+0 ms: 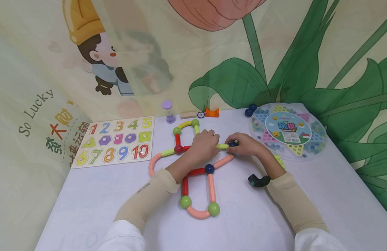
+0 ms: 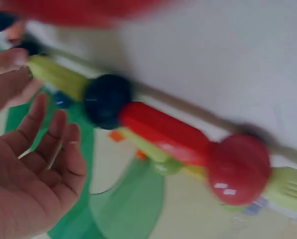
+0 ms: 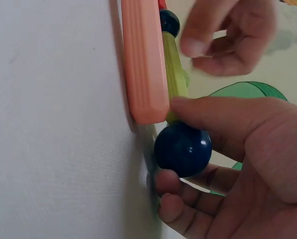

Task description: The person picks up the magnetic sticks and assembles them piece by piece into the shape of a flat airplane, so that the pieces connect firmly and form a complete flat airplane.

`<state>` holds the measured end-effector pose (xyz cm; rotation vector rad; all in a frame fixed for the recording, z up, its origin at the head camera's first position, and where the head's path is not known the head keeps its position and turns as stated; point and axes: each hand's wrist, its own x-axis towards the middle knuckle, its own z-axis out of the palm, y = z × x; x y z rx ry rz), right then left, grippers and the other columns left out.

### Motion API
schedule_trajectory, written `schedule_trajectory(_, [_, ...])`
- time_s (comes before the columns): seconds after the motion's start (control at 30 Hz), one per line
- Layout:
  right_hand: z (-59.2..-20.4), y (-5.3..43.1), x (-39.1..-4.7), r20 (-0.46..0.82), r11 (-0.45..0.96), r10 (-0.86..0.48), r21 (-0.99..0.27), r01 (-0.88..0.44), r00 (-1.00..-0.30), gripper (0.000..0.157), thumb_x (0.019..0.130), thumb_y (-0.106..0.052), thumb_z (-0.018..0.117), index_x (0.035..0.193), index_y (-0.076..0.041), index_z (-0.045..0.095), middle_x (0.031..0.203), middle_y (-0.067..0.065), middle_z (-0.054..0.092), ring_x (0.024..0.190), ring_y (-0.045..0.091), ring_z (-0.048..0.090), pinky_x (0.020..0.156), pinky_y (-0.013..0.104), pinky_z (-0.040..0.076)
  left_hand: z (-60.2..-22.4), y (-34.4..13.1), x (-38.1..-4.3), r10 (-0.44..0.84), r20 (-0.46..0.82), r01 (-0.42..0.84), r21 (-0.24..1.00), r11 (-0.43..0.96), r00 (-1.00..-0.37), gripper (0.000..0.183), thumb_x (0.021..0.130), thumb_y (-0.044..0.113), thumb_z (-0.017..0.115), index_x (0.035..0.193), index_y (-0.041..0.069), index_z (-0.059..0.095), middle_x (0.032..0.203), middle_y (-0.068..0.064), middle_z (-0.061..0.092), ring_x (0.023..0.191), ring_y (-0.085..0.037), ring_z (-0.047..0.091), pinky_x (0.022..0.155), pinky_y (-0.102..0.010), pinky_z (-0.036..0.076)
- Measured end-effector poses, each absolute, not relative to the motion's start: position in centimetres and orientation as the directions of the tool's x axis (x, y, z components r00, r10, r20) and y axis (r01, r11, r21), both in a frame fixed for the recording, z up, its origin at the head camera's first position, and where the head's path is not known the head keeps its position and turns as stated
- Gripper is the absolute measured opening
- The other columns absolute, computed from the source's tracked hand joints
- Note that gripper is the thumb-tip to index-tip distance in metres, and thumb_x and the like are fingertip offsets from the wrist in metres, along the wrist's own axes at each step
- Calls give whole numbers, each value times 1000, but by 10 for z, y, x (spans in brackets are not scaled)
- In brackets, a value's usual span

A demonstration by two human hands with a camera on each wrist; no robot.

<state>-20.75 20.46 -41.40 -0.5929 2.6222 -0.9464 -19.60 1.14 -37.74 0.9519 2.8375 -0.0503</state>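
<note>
A magnetic stick-and-ball figure lies on the table. My right hand (image 1: 243, 143) pinches a dark blue ball (image 3: 182, 149) at the end of a yellow-green stick (image 1: 222, 146). My left hand (image 1: 204, 143) is beside that stick, its fingers loosely bent, and nothing shows in its grasp in the right wrist view. Another dark blue ball (image 2: 107, 101) joins the stick to a red stick (image 2: 163, 132), which meets a red ball (image 2: 239, 168). A straight pink stick (image 3: 146, 64) runs from a nearer blue ball (image 1: 209, 169) toward the right hand. My left forearm hides part of the figure.
A number puzzle board (image 1: 113, 142) lies on the left. Along the back are a purple sand timer (image 1: 169, 112), an orange piece (image 1: 212, 112) and two loose blue balls (image 1: 250, 110). A round checkers set (image 1: 288, 128) is at right; a black curved piece (image 1: 258, 181) lies by the right forearm.
</note>
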Motion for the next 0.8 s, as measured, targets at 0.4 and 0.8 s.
schedule_trajectory(0.4, [-415,220,-207,-167,588,-565,-769,-252,-808,25,89,-13,54,113,-7,60,107,8,56,70,19,52,61,32,46,-385,29,-173,529,-416,586,-12,810,-740,25,87,39,53,89,17,63,71,1,56,65,-16,52,53,-31,42])
schedule_trajectory(0.8, [-412,221,-206,-212,567,-572,-801,-194,-793,28,88,-12,56,116,-12,58,109,8,54,72,23,52,62,34,48,-378,27,-180,488,-420,536,5,844,-765,34,88,42,52,104,14,63,76,-1,56,64,-17,53,53,-29,42])
